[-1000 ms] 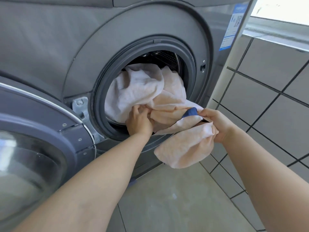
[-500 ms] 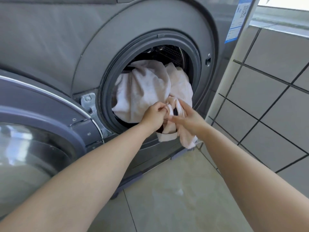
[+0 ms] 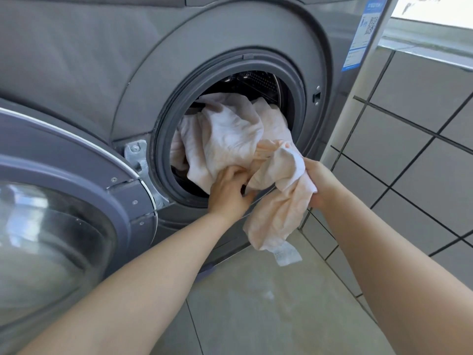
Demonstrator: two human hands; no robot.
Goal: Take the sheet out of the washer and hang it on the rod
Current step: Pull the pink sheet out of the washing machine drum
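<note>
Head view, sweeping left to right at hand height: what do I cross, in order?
Open washer door → door hinge → left hand gripping the sheet → right hand holding its pulled-out part → tiled wall.

I'm in a home laundry corner. Right ahead of me is a grey front-load washer, its round door swung open on my left, the drum showing behind the rubber seal. A blue label with a QR code sits on its top corner. Grey wall tiles with dark grout run on the right, pale floor below, bright window ledge above.
</note>
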